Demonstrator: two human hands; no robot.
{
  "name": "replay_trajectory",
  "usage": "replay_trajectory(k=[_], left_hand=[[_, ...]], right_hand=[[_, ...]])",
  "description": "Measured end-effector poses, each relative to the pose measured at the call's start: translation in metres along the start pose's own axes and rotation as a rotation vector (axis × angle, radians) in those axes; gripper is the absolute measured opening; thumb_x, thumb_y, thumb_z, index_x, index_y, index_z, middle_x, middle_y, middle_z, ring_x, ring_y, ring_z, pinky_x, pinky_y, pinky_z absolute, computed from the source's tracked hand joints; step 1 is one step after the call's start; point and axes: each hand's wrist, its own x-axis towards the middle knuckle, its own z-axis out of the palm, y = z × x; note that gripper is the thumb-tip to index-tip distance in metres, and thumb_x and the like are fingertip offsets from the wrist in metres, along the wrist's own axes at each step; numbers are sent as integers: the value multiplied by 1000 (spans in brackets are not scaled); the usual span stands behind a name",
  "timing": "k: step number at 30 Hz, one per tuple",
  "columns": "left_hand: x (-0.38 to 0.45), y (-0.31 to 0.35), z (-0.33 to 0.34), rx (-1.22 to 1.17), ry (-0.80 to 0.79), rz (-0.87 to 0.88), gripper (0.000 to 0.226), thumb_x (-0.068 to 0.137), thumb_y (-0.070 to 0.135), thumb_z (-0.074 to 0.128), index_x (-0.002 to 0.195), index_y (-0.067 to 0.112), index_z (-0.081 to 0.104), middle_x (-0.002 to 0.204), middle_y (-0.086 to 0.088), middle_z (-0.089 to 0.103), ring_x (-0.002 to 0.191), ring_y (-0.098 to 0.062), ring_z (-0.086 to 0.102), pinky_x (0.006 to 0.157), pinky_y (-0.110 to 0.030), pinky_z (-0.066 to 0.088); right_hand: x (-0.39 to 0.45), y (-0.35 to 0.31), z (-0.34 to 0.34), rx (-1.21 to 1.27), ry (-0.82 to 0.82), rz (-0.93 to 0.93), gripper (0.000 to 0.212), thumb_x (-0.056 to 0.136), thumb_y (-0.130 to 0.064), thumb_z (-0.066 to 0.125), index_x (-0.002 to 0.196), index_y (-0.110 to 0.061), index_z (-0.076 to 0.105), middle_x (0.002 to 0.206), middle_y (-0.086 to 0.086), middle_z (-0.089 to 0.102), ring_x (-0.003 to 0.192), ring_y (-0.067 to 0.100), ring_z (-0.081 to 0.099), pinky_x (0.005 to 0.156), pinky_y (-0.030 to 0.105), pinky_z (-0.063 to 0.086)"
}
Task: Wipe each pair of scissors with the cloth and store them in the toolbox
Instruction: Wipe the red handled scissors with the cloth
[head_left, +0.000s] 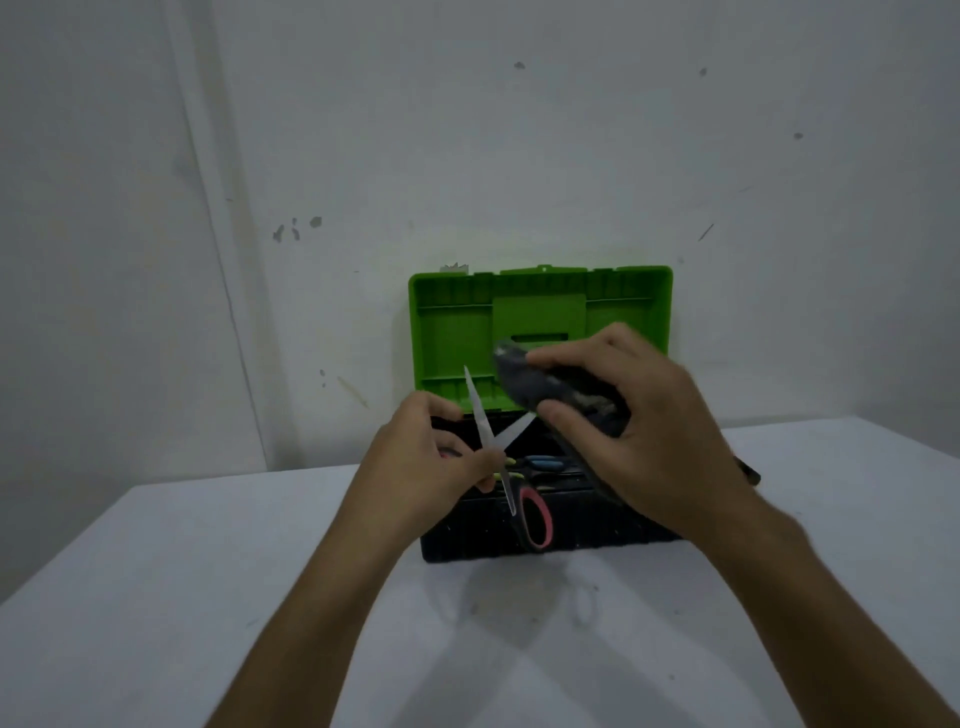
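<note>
Head cam: left hand (415, 457) pinching scissors (493, 447) near the pivot, blades splayed open, one blade pointing up and away, red handle (537, 519) hanging twd the body. Right hand (639, 421) curled round dark cloth (550, 389), just right of the blades, wrapping one tip. Toolbox (540, 322) right behind/under both hands, green lid up, a few tools inside w/ colored handles, can't ID them.
</note>
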Motion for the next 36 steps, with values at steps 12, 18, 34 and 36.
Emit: replay_trajectory(k=[12, 18, 34, 36], left_hand=[[-9, 9, 4, 153, -202, 153, 60, 78, 25, 78, 105, 21, 25, 70, -3, 73, 55, -10, 55, 59, -22, 47], [-4, 5, 0, 105, -206, 115, 59, 79, 20, 78, 103, 21, 25, 63, 1, 70, 47, -9, 47, 51, -19, 41], [-4, -12, 1, 689, 278, 154, 21, 88, 32, 66, 91, 18, 50, 86, -4, 64, 81, -26, 61, 63, -32, 42], [-3, -15, 3, 722, 329, 145, 22, 94, 33, 56, 96, 12, 49, 84, -6, 62, 77, -26, 59, 61, -32, 38]], right_hand=[[-5, 25, 16, -131, 26, 142, 24, 87, -30, 71, 111, -30, 70, 97, -9, 53, 82, 9, 56, 64, 22, 49], [1, 15, -7, -14, 7, 124, 26, 86, -31, 72, 112, -29, 71, 97, -6, 57, 86, 7, 58, 74, 16, 47], [5, 21, -11, -85, 150, 224, 27, 86, -30, 71, 112, -27, 70, 98, -6, 60, 85, 3, 54, 74, 4, 38], [6, 18, -13, -46, 158, 203, 26, 85, -29, 71, 111, -27, 71, 98, -6, 61, 86, 3, 55, 75, 5, 39]])
